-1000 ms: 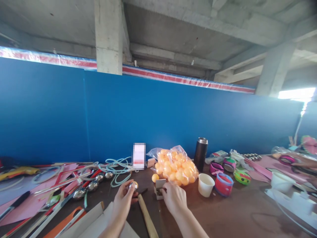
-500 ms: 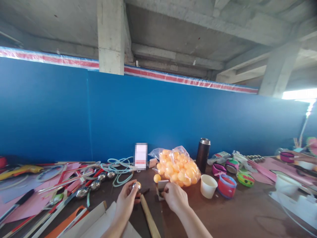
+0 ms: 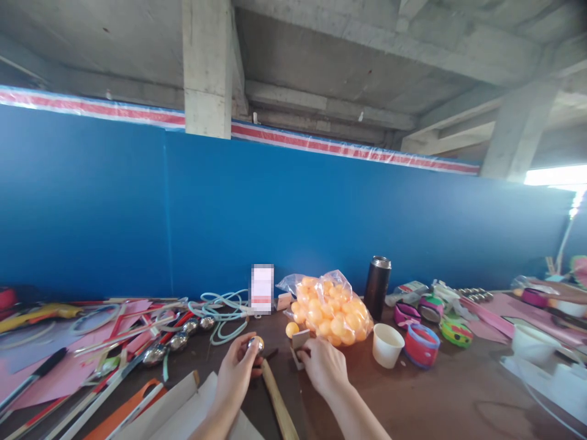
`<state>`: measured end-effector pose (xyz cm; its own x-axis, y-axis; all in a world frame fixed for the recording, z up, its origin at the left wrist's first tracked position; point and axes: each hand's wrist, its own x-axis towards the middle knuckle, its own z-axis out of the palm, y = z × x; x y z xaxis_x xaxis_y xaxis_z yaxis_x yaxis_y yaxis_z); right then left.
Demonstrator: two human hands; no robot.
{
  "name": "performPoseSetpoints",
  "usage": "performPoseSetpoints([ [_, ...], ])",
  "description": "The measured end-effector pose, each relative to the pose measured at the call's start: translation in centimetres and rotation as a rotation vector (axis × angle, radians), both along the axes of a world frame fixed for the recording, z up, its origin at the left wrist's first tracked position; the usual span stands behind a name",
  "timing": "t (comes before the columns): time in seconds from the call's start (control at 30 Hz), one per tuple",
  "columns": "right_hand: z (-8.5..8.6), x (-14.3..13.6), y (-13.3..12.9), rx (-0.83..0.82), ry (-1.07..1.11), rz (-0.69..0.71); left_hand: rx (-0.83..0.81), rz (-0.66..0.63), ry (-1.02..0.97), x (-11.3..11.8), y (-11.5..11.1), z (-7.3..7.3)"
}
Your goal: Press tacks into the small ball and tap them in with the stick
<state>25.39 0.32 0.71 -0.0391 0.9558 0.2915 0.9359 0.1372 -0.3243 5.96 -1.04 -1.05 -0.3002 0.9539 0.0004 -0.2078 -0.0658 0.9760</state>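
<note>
My left hand [image 3: 236, 371] is closed round a shiny metal ball [image 3: 259, 343], thumb on its near side. Close by on the right, my right hand [image 3: 325, 365] has its fingertips bent together at the opening of a small card box [image 3: 301, 337]. What those fingertips pinch, if anything, is hidden. Between the hands lies a tool with a wooden handle [image 3: 278, 400]; its dark head is partly behind my left fingers. A single orange ball [image 3: 292, 330] sits just behind the box, beside a clear plastic bag of orange balls [image 3: 337, 311].
A dark flask [image 3: 378, 287], a white paper cup [image 3: 387, 345] and colourful wrist bands [image 3: 420, 345] stand to the right. On the left are pale tubing [image 3: 222, 305], silver balls [image 3: 178, 341], sticks and pink paper. A phone [image 3: 262, 290] leans against the blue partition [image 3: 293, 214].
Both hands keep almost the same positions. The small box is tilted slightly more at my right fingertips. The whole view has shifted very slightly.
</note>
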Motion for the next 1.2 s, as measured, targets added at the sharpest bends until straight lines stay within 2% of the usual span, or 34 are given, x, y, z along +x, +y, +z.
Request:
performPoseSetpoints([
  [0.3, -0.9, 0.3, 1.0, -0.032, 0.093, -0.044, 0.005, -0.035, 0.012, 0.0, 0.2, -0.3],
  [0.57, 0.0, -0.2, 0.5, 0.118, 0.208, -0.03, 0.013, -0.033, -0.002, -0.1, 0.1, 0.0],
  [0.7, 0.9, -0.9, -0.8, 0.156, 0.343, 0.055, 0.005, -0.035, -0.059, 0.2, -0.2, 0.3],
  [0.87, 1.4, -2.0, -3.0, 0.163, 0.523, 0.228, -0.017, -0.157, -0.213, 0.5, -0.6, 0.3],
  [1.2, 1.4, -3.8, -4.3, 0.023, 0.944, 0.425, 0.0, -0.364, -0.435, 0.7, -1.2, 0.6],
])
